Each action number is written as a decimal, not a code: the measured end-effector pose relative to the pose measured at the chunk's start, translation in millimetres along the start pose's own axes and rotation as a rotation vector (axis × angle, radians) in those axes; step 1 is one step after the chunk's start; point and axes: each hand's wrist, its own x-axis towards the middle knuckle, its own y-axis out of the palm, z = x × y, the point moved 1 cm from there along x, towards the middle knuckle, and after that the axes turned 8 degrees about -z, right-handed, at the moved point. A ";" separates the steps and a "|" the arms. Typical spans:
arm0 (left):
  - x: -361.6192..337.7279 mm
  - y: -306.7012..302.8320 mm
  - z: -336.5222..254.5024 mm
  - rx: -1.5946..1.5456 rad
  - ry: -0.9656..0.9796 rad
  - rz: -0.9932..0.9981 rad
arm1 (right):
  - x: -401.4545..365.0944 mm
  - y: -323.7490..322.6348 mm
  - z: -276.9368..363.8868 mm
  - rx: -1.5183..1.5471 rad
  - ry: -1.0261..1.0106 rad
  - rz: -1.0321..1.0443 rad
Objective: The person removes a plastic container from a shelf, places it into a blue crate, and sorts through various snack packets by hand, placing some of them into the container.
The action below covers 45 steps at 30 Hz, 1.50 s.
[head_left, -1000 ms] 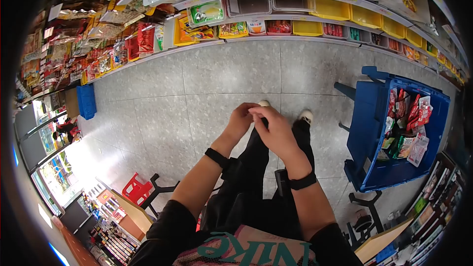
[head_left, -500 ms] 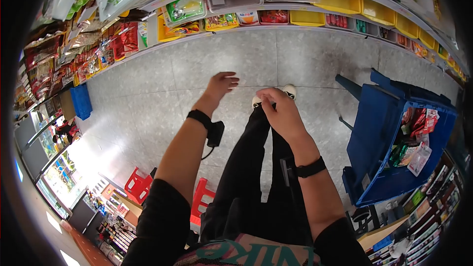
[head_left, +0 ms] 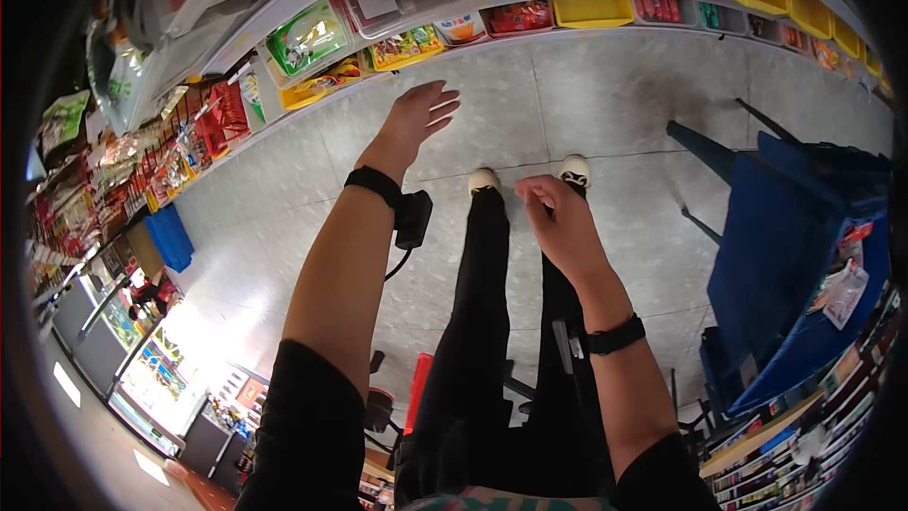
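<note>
My left hand (head_left: 417, 120) is held out over the grey floor, near the lower shelf edge. Its fingers are spread, and it holds nothing. In front of my right shoe, my right hand (head_left: 560, 229) hangs with loosely bent fingers, the thumb a little apart; nothing shows in it. Neither hand touches the shelf goods. Nearest to the left hand are a yellow bin of packaged snacks (head_left: 405, 48) and a green-packed clear bin (head_left: 307, 40). A blue crate (head_left: 771, 260) on the right holds packets, mostly hidden by its wall.
Yellow bins (head_left: 594, 11) and clear bins run along the curved shelf ahead. Hanging packets (head_left: 123, 166) fill the left side. A blue container (head_left: 169, 237) stands on the floor at left. A red stool (head_left: 419, 388) is partly hidden by my leg. Dark legs extend from the blue crate.
My left hand has moved forward, towards the shelf, and its fingers are more spread. My right hand has shifted right and bent its fingers more. The view has turned and my feet are farther apart.
</note>
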 end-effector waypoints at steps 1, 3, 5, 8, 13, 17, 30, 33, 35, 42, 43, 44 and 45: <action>7.5 -0.2 -2.6 -0.034 0.011 0.022 | -0.3 8.2 -3.8 0.020 0.023 -0.004; 26.8 -0.6 -8.2 -0.051 0.001 0.026 | -1.6 25.2 -15.1 0.019 0.034 0.015; 37.9 4.4 -18.8 -0.099 -0.007 0.012 | -3.9 41.4 -22.5 0.012 0.067 0.042; 52.1 5.8 -31.5 -0.172 -0.002 0.050 | -7.7 63.8 -35.6 0.088 0.125 0.037; 88.3 2.6 -31.9 -0.457 0.110 0.113 | -6.0 85.0 -57.6 0.164 0.126 -0.033; 107.4 -0.3 -26.5 -0.496 0.192 0.057 | -2.9 88.4 -69.4 0.139 0.151 -0.041; 100.1 9.2 -26.8 -0.407 0.181 -0.013 | -0.6 83.8 -87.4 0.106 0.107 -0.119; 98.1 9.4 -27.2 -0.389 0.190 -0.005 | -1.5 84.3 -85.9 0.110 0.120 -0.112; 97.9 9.8 -27.9 -0.383 0.190 -0.009 | -2.0 81.7 -81.5 0.089 0.138 -0.077; 97.8 9.1 -28.6 -0.370 0.180 -0.007 | -3.5 80.8 -79.4 0.054 0.175 -0.035; 98.0 9.3 -28.9 -0.370 0.181 -0.007 | -3.2 80.5 -79.2 0.055 0.174 -0.036; 98.3 9.5 -29.1 -0.370 0.176 -0.010 | -2.8 80.4 -79.1 0.054 0.167 -0.040; 98.4 9.6 -29.2 -0.371 0.170 -0.013 | -2.7 80.4 -78.9 0.052 0.160 -0.043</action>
